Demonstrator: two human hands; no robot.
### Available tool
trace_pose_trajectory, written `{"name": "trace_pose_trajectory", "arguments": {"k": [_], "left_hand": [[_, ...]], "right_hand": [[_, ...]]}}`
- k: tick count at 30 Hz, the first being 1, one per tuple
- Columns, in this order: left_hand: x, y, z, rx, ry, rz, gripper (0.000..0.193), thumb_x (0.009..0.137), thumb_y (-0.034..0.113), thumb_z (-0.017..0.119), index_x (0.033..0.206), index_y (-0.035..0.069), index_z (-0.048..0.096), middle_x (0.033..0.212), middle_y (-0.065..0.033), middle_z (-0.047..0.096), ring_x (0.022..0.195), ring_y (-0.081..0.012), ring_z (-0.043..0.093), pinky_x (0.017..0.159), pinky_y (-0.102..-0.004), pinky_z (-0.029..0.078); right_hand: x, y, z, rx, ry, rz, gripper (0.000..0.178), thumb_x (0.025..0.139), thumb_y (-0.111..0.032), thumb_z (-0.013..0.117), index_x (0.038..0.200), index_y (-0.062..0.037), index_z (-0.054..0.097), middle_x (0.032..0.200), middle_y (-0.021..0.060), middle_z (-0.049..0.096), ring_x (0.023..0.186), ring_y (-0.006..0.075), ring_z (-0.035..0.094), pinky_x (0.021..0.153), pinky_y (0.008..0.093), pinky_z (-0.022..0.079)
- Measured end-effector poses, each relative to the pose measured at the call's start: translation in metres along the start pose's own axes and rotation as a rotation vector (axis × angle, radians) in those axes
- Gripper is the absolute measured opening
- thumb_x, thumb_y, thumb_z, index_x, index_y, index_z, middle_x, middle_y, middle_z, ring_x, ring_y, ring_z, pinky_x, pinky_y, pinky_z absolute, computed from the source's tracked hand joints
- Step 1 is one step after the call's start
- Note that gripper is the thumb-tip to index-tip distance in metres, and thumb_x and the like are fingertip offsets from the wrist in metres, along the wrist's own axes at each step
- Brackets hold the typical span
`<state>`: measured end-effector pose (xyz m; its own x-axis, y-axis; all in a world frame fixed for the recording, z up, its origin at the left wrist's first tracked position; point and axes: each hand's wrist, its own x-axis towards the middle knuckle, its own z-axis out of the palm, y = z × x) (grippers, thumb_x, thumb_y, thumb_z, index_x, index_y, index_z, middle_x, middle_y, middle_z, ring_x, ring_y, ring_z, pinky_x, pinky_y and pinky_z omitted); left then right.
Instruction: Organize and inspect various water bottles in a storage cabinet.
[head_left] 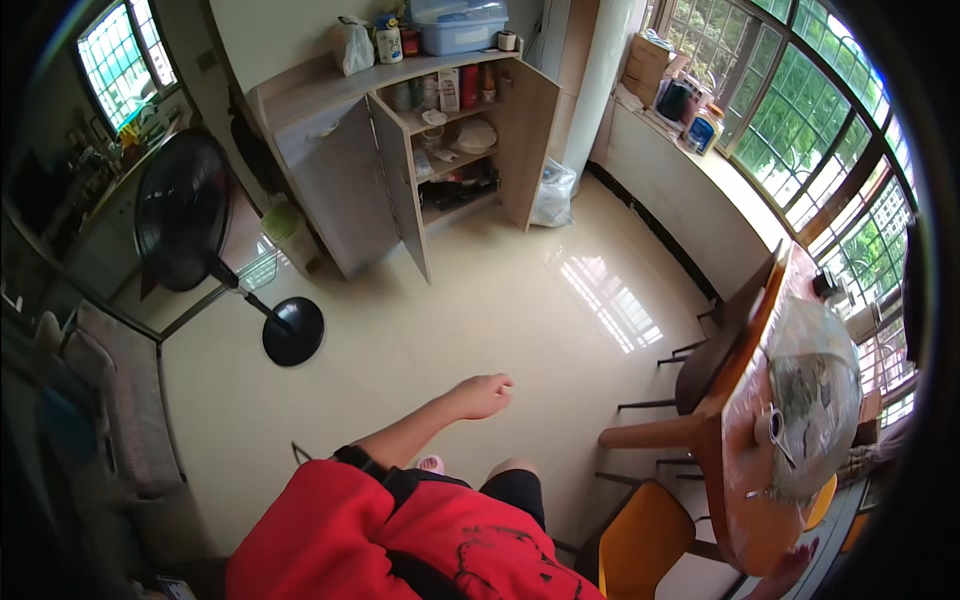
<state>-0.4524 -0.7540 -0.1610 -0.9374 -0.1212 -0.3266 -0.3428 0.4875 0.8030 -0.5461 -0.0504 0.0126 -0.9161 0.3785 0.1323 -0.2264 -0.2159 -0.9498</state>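
Note:
My left hand (484, 397) is out in front of my body over the floor, its fingers curled closed. What they hold, if anything, is hidden. At the near end of the wooden table (735, 500) a blurred reddish shape (795, 572) may be my right hand; its fingers cannot be made out. Ahead of me a grey wooden cabinet (335, 165) has a door (400, 185) and another door (530, 140) swung outward. Its shelves hold jars, a red can (469, 86), a pale bowl (475, 136) and dark items lower down.
A black standing fan (293, 331) is at the left, near a green bin (285, 225). On the table are a mesh food cover (815, 400) and a tape roll (769, 426). Chairs, one with an orange seat (645, 535), surround it. A plastic bag (553, 195) sits beside the cabinet.

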Motion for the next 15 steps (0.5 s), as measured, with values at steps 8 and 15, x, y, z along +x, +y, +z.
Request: {"name": "trace_pose_trajectory", "arguments": {"k": [8, 15], "left_hand": [[0.148, -0.012, -0.108, 0.082, -0.466, 0.086, 0.047, 0.081, 0.035, 0.053, 0.114, 0.002, 0.053, 0.108, -0.017, 0.06, 0.102, -0.0286, 0.057, 0.087, -0.0352, 0.044], [0.254, -0.03, -0.223, -0.013, 0.205, -0.127, 0.04, 0.085, 0.027, 0.054, 0.117, 0.003, 0.05, 0.109, -0.0184, 0.059, 0.102, -0.0272, 0.058, 0.086, -0.0343, 0.045]], "right_hand": [[0.036, 0.139, 0.377, -0.226, -0.641, 0.24, 0.043, 0.088, -0.012, 0.049, 0.128, -0.0001, 0.039, 0.094, 0.0041, 0.056, 0.075, 0.0085, 0.052, 0.069, 0.0212, 0.044], [0.109, 0.301, 0.75, -0.438, -1.451, 0.332, 0.034, 0.09, -0.011, 0.05, 0.122, 0.0014, 0.05, 0.11, 0.0094, 0.06, 0.095, 0.0127, 0.057, 0.08, 0.0246, 0.045]]}}
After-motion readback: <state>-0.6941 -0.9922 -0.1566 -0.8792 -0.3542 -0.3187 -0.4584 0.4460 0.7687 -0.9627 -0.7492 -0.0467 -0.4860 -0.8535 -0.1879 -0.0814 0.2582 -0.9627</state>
